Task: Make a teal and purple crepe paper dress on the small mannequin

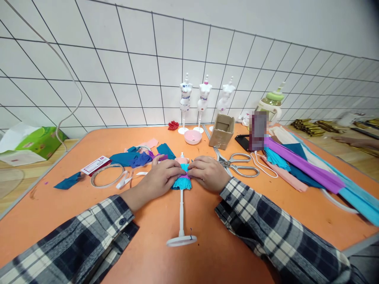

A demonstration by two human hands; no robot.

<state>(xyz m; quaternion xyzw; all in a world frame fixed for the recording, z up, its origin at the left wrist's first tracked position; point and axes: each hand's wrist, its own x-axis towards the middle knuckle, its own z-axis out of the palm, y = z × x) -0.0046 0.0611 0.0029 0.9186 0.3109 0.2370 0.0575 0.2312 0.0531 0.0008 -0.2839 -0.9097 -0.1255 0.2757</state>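
on the orange table (154,252): small mannequin (181,213), base toward six o'clock.
left hand (162,175) at nine, right hand (209,172) at three, both pinching the purple band (184,177), seemingly to steady it.

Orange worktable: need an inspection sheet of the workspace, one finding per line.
Surface: orange tabletop, small dark marks
Job's things: small dress form, upper part in cyan ruffled fabric with purple band
Clutter: fabric scraps left; scissors, cardboard box right
Hands: left and right at the band; exact grip hidden
Cables: white cable along wall, left
Surroundings: tiled wall; another person's hand, far right
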